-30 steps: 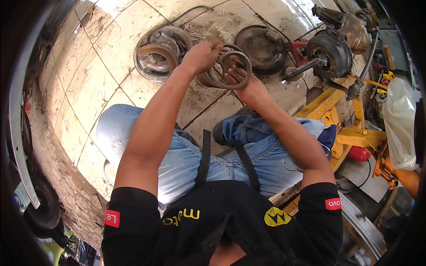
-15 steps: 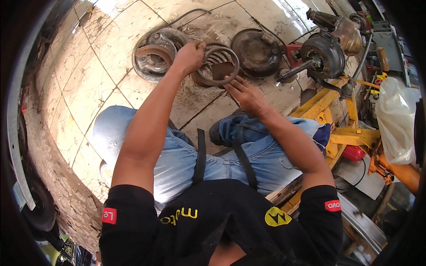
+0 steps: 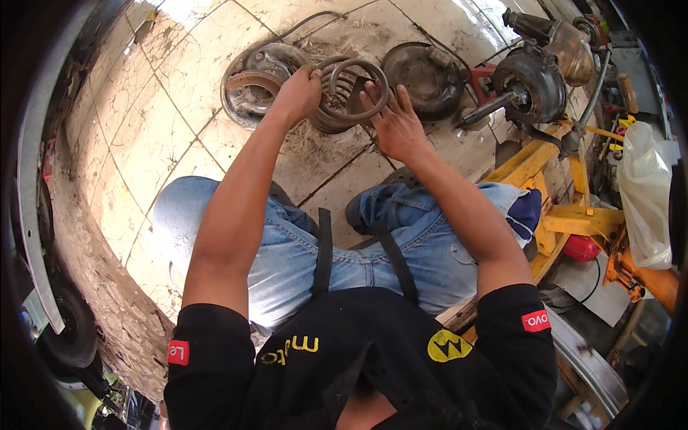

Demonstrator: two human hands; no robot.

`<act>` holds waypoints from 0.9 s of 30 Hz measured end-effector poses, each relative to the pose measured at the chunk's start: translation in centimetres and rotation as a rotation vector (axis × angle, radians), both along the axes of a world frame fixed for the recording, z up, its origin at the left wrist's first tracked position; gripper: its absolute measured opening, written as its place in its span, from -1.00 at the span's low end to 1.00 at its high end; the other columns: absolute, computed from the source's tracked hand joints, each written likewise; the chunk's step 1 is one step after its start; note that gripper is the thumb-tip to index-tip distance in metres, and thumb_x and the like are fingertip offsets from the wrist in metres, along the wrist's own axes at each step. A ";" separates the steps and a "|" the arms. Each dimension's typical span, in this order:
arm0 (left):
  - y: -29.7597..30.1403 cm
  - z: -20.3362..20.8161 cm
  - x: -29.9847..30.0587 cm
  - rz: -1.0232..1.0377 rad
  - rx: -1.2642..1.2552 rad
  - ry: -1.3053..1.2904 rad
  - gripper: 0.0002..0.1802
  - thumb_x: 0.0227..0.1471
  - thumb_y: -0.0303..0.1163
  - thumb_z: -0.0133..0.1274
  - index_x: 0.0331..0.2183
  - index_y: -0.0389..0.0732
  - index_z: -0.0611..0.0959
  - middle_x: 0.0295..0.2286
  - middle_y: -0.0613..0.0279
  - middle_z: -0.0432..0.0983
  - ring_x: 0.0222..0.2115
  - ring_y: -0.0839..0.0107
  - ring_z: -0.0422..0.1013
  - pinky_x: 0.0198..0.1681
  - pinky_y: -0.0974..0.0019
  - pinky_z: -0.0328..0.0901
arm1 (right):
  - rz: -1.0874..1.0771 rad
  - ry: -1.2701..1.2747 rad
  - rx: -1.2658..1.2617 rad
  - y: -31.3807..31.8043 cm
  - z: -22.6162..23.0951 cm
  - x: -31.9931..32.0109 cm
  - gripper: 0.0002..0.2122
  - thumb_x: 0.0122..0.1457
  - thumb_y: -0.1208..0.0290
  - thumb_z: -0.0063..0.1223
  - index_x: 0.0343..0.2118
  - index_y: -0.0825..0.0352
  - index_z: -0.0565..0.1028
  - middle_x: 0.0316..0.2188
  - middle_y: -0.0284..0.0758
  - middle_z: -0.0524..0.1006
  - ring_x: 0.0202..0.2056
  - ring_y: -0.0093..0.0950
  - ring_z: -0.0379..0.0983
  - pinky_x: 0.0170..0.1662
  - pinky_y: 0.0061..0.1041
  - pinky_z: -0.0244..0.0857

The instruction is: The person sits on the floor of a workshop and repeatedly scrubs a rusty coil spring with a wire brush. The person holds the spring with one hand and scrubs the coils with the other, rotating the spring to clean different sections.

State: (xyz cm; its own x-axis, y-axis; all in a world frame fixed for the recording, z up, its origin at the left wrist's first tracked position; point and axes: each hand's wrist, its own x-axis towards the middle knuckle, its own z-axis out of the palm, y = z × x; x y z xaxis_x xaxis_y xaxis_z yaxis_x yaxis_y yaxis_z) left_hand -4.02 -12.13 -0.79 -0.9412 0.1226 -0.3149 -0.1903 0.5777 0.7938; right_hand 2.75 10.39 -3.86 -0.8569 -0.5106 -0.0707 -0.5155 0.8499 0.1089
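A large rusty coil spring [image 3: 342,84] is raised above the tiled floor, tilted so its end ring faces up and right. My left hand [image 3: 299,93] is closed round the left side of the coils. My right hand [image 3: 399,130] lies against the spring's right side, its fingers stretched and apart. A small dark flat piece [image 3: 363,89] shows by those fingertips, partly covered by them; its kind is unclear. Left of the spring lies a brake backing plate with a curved rusty shoe [image 3: 254,82], and to its right sits a dark round brake plate [image 3: 423,80].
An axle assembly with a drum and shaft [image 3: 530,82] stands at the far right. Nearer is a yellow metal stand [image 3: 548,218], with a clear plastic bag [image 3: 643,193] beside it. A dark cable [image 3: 308,27] curves over the tiles behind the plates.
My right hand has shifted up along the spring's side, and its fingers have spread apart. My left hand keeps hold of the spring, which has turned slightly. The whole view has shifted a little.
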 end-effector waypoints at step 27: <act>0.8 -0.6 0.3 0.035 -0.001 -0.027 -0.54 0.22 -0.20 -0.27 -0.10 -0.45 0.38 -0.22 -0.47 0.43 -0.10 -0.29 0.34 -0.03 -0.06 0.22 | 0.043 -0.082 -0.347 -1.5 -1.9 -0.3 -0.58 0.03 0.57 -0.08 0.03 0.35 0.35 0.11 -0.09 0.30 0.20 -0.14 0.11 0.16 -0.14 0.09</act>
State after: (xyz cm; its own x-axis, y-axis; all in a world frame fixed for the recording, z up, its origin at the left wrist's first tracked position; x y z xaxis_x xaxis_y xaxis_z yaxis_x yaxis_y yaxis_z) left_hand -3.72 -11.33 -1.35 -0.9360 0.0891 -0.3405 -0.2321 0.5712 0.7873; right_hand 2.48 8.90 -5.79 -0.8330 -0.5514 0.0454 -0.5462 0.8066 -0.2260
